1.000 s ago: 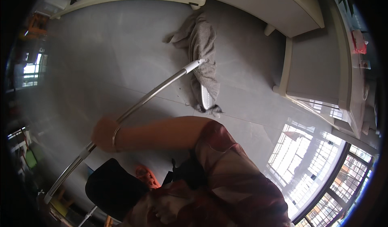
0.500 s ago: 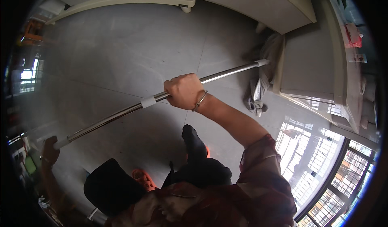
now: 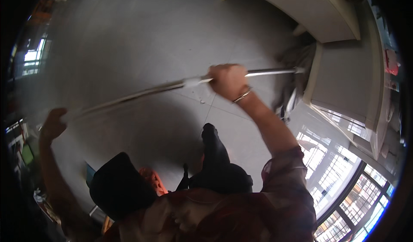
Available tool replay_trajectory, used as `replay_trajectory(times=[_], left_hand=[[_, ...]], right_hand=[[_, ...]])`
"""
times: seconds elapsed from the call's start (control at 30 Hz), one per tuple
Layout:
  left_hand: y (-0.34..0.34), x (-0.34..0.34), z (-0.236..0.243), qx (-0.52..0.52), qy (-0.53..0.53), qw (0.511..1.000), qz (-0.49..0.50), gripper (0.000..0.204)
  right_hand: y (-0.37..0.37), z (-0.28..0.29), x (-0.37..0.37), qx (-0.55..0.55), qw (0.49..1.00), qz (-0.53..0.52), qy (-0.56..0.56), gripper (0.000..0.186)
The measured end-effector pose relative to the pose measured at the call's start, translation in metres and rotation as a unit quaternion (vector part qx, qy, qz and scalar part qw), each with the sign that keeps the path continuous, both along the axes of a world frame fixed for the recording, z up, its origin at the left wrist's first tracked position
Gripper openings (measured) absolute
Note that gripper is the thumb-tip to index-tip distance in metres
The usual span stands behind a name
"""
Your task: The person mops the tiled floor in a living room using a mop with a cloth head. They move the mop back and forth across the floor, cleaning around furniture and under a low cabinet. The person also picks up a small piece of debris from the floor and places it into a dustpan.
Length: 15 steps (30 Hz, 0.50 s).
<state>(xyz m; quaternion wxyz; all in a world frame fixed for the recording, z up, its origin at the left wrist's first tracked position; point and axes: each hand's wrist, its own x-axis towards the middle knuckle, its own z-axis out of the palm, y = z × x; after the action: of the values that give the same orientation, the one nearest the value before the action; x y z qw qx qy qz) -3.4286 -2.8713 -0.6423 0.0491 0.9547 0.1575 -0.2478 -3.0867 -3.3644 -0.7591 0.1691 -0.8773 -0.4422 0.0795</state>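
A mop with a silver metal pole [image 3: 137, 97] lies slantwise across the view, its left end nearer to me. My right hand [image 3: 228, 80], with a bangle at the wrist, wraps around the pole just past a white collar [image 3: 192, 82]. At the pole's far left end, my left hand [image 3: 54, 123] is closed around the grip; motion blurs this part. The grey cloth mop head [image 3: 289, 96] rests on the floor at the right, against the base of a cabinet and partly in its shadow.
A pale cabinet [image 3: 344, 80] stands at the right, beside a long low piece of furniture [image 3: 309, 13]. My dark-clad foot [image 3: 210, 132] and an orange slipper [image 3: 151, 181] are on the grey tiled floor [image 3: 129, 48]. Barred windows [image 3: 348, 203] are at the lower right.
My left hand has risen with the pole's end, so the pole lies flatter. My right hand and the mop head have shifted rightward in view. The furniture has also shifted as the view moved.
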Motion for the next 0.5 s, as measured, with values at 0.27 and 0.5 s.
replay_trajectory(times=[0.27,0.5], left_hand=[[-0.104,0.075,0.043,-0.016,0.075,0.995,0.056,0.031],[-0.039,-0.193,0.193,0.081,0.157,0.983,-0.047,0.055]], right_hand=[[-0.001,-0.026,0.014,-0.066,0.997,-0.020,-0.018,0.010],[0.132,0.053,-0.132,-0.071,0.960,0.194,0.187,0.013]])
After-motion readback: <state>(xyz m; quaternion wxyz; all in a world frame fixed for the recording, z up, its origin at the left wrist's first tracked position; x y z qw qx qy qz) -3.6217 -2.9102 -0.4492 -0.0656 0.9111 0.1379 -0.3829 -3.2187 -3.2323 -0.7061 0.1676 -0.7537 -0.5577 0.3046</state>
